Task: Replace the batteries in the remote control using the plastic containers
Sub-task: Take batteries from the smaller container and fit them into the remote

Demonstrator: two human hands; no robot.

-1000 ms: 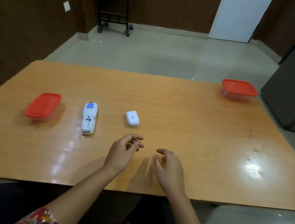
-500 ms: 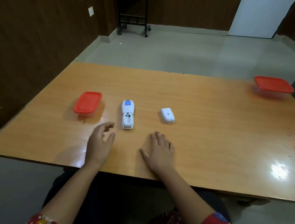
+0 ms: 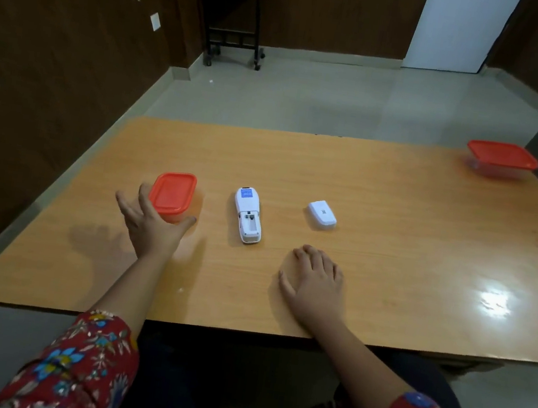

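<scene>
Table [image 3: 396, 221]: orange-brown wood-grain laminate, glossy, rounded corners, glare patch at right.

Left hand [image 3: 150, 225], fingers spread wide, palm down, at the near side of the left tub [image 3: 172, 195]. Index finger lies along the tub's left edge, thumb at its near right corner; contact looks likely but not certain. Not closed round it.

Left tub: small, rounded-rectangle, red lid on, clear plastic body. Contents hidden under the lid. Sits at left-centre of the table, well apart from the far edge.

Remote [image 3: 248, 215]: just right of the tub, a gap between them. White plastic, slim and elongated. Long axis runs near to far, the far end leaning slightly left. Lies face down; blue label toward the far end, battery bay open toward the near end. Whether cells sit in the bay cannot be told.

Cover [image 3: 321, 214]: small white plastic piece, rounded rectangle, flat on the table right of the remote, apart from it. Long axis diagonal, far-left to near-right.

Right hand [image 3: 315, 283]: flat on the table, palm down, fingers together and lightly curled, holding nothing. Near of the cover, right of the remote's near end.

Right tub [image 3: 502, 159]: far right corner, larger, red lid, clear body.

Count: two tubs, one remote, one cover, two hands. Red floral sleeves [image 3: 78, 367] on both arms.
</scene>
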